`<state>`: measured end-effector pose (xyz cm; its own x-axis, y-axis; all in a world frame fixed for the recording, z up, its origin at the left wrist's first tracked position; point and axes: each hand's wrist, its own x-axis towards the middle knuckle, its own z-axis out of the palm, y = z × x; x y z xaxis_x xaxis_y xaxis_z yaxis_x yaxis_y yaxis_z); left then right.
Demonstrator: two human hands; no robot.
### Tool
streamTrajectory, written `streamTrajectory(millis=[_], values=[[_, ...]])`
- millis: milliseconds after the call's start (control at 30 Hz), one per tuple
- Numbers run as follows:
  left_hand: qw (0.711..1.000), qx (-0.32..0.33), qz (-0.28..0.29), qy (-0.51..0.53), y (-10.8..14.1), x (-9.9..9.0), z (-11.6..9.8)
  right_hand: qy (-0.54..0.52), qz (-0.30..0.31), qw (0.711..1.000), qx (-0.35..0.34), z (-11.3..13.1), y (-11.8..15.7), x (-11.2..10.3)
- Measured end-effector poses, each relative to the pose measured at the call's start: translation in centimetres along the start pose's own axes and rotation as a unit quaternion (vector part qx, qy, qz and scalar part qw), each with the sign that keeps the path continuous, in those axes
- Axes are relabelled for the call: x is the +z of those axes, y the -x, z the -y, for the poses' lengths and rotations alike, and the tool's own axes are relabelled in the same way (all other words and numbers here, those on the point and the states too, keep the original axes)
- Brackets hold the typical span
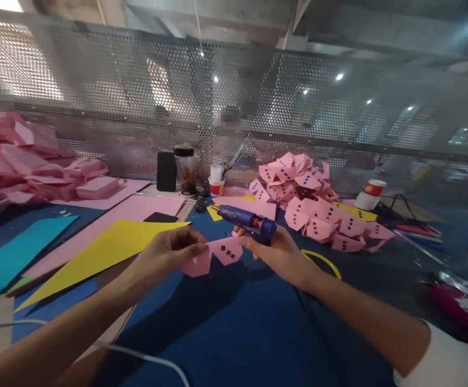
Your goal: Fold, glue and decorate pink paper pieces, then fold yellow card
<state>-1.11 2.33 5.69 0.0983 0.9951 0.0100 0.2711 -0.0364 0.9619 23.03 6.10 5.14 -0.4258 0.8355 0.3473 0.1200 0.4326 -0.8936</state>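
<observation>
Between my hands is a folded pink paper piece (197, 264) with a row of small dark squares on its right flap. My left hand (181, 244) pinches its left part between thumb and fingers. Wrapped in my right hand (276, 250) is a blue hot glue gun (240, 216), its nozzle pointing left above the paper. The thumb and fingertips of that hand are also close to the paper's right edge; whether they grip it I cannot tell. Beneath both hands lies a blue table surface (226, 328).
Pink dotted paper pieces (326, 223) are heaped at the right, plain folded pink ones (40, 166) at the far left. Yellow sheets (113, 247) and a turquoise sheet (28, 252) lie left. A dark-lidded jar (186, 172) and paper cups (217, 185) stand before a perforated metal screen (238, 80).
</observation>
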Motion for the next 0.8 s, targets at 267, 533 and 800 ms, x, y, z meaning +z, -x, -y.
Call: streamTrajectory(millis=[267, 533, 800], values=[[0.998, 0.027, 0.047, -0.009, 0.5, 3.3, -0.7, 0.054, -0.032, 0.995, 0.073, 1.8, 3.0, -2.2], [0.997, 0.043, 0.064, 0.016, 1.1, 6.6, -0.5, 0.061, -0.116, 0.983, 0.125, 0.8, 5.8, -3.7], [0.993, 0.109, 0.01, -0.046, 2.8, 7.4, 0.8, 0.127, -0.161, 0.974, 0.099, 0.2, 6.8, -5.3]])
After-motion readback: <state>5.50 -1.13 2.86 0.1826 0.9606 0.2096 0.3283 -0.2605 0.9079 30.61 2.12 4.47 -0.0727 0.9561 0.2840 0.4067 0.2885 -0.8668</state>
